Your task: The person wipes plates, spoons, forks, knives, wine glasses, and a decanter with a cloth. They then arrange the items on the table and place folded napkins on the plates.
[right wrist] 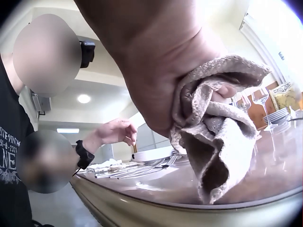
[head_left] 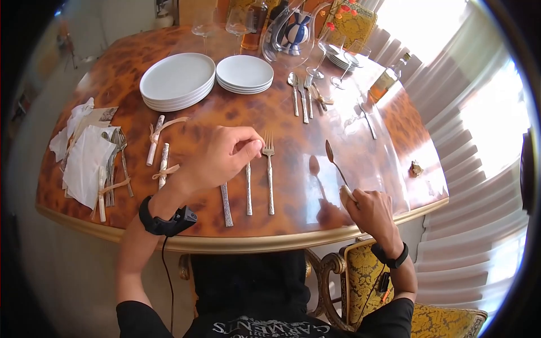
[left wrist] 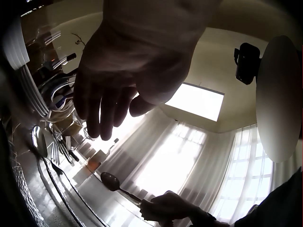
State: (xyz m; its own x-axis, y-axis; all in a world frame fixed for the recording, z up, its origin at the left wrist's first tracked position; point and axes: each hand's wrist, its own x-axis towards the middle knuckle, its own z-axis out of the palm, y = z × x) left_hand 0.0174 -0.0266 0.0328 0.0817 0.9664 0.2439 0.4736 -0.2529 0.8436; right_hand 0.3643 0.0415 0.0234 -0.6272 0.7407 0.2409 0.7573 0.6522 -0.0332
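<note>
My right hand [head_left: 369,214] grips a spoon [head_left: 329,152] by its handle, its bowl pointing up and away over the table's right front part. A bunched beige cloth [right wrist: 220,127] is in the same hand, wrapped in the fingers. The left hand [head_left: 225,155] hovers over the middle of the table with loosely bent fingers and holds nothing. Close by its fingertips is a fork [head_left: 270,174], tines pointing away. Two more pieces of cutlery, a broad-handled one [head_left: 226,205] and a slimmer one [head_left: 249,191], lie beside it; the hand hides their far ends.
White plates stand in a large stack [head_left: 177,84] and a smaller stack [head_left: 244,73]. More cutlery [head_left: 304,96], wine glasses and a bottle [head_left: 389,79] stand behind. Ribbon-tied rolls [head_left: 155,141] and napkins [head_left: 90,158] with cutlery lie left. A yellow chair [head_left: 366,270] stands at front right.
</note>
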